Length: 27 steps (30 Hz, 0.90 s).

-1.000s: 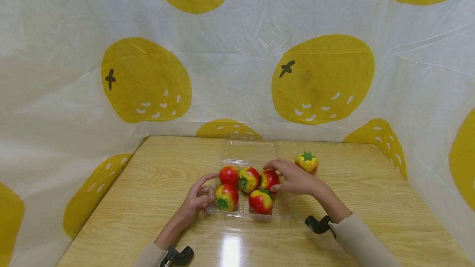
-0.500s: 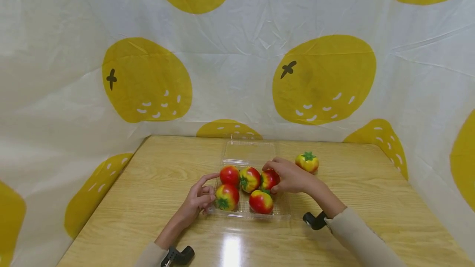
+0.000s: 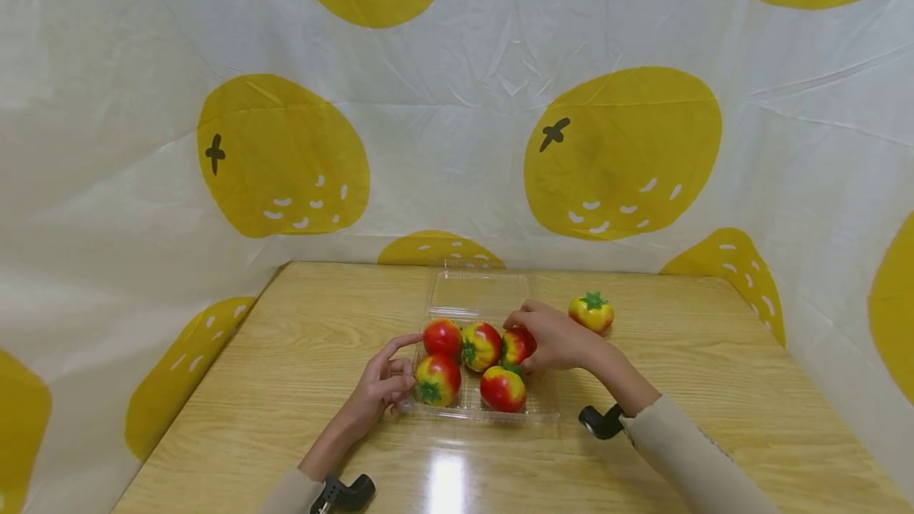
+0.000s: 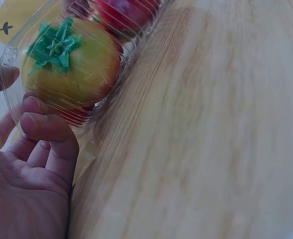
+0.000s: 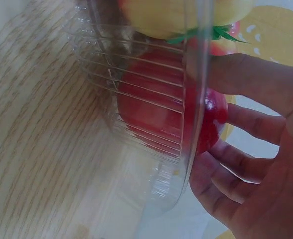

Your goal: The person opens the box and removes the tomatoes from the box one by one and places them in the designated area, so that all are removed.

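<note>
A clear plastic clamshell box point(image 3: 471, 412) lies with its lid back, holding several red-and-yellow artificial tomatoes with green leaf tops. My left hand point(image 3: 378, 381) is at the box's left side; in the left wrist view its curled fingers point(image 4: 49, 132) grip the rim beside a yellowish tomato point(image 4: 79, 62). At the back right of the box, my right hand point(image 3: 553, 337) holds a red tomato point(image 3: 517, 345) between thumb and fingers. The right wrist view shows that tomato point(image 5: 154, 99) through the ribbed wall, partly covered by the thumb.
One more tomato point(image 3: 591, 313), yellow with a green top, stands on the wooden table point(image 3: 685, 355) behind the right hand, outside the box. The transparent lid point(image 3: 480, 292) extends toward the back. A fruit-print cloth point(image 3: 443, 165) encloses the table's back and sides.
The right hand has shifted slightly left and closer around the back-right tomato, its forearm moving a little left too. The left hand, box and other tomatoes look the same.
</note>
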Available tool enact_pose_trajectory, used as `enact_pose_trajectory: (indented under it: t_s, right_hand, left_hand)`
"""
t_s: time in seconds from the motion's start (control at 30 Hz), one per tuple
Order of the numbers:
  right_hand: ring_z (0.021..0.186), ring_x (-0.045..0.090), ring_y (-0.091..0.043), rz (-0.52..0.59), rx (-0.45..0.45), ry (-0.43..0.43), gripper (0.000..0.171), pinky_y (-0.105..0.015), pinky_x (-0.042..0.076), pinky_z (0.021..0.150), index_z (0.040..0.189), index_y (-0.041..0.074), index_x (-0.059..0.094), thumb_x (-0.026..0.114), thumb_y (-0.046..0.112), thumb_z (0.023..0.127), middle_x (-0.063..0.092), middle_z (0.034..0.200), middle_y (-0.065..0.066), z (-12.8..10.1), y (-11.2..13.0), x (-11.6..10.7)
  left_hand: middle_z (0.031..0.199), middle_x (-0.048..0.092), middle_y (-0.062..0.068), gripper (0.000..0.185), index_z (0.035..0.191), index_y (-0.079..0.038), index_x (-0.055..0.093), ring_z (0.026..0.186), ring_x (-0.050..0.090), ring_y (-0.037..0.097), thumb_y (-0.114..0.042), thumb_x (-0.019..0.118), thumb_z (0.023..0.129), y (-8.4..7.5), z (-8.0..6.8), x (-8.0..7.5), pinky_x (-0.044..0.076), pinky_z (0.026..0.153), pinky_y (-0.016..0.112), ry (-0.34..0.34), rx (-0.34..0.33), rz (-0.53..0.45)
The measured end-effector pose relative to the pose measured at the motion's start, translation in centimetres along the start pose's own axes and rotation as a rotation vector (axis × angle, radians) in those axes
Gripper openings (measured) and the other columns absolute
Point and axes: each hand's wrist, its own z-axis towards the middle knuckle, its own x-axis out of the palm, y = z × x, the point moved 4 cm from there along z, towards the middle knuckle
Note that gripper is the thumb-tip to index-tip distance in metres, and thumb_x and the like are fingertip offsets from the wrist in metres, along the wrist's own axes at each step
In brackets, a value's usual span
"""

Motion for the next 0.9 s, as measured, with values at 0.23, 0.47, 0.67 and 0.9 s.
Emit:
enact_pose_trajectory:
  t_s: [0.23,0.47,0.67,0.9]
  right_hand:
    - [0.104,0.057,-0.021,0.015,-0.018,0.002,0.057,-0.044,0.055,0.095,0.128,0.008,0.068,0.089,0.018,0.076,0.058,0.118,-0.007,-0.1,-0.2,-0.2]
    - [0.108,0.057,-0.023,0.012,-0.033,-0.021,0.058,-0.044,0.053,0.096,0.129,0.006,0.067,0.088,0.019,0.077,0.058,0.121,-0.008,-0.5,-0.2,-0.7]
    - [0.107,0.057,-0.024,0.01,-0.046,-0.047,0.057,-0.044,0.053,0.095,0.128,0.004,0.068,0.088,0.019,0.077,0.059,0.122,-0.01,-0.9,0.1,-1.3]
    - [0.108,0.057,-0.022,0.038,-0.029,-0.072,0.059,-0.042,0.054,0.094,0.132,0.006,0.067,0.088,0.018,0.078,0.058,0.123,-0.008,-1.7,0.2,-1.7]
  left_hand:
    - [0.08,0.051,0.0,0.063,0.156,-0.002,0.033,0.055,0.044,0.008,0.001,0.051,0.096,0.0,0.1,0.0,0.039,0.041,0.02,-0.004,0.002,0.005]
    - [0.08,0.051,-0.001,0.063,0.156,0.0,0.033,0.055,0.043,0.009,0.0,0.051,0.096,0.0,0.1,0.1,0.039,0.04,0.021,0.008,0.015,0.009]
    - [0.08,0.05,-0.001,0.062,0.156,-0.001,0.033,0.053,0.037,0.021,-0.002,0.051,0.097,0.2,0.1,-0.1,0.04,0.041,0.022,0.005,0.009,0.018]
    - [0.08,0.05,-0.001,0.062,0.156,-0.001,0.033,0.056,0.033,0.031,-0.002,0.05,0.097,0.3,0.0,-0.1,0.04,0.042,0.022,0.001,0.008,0.022]
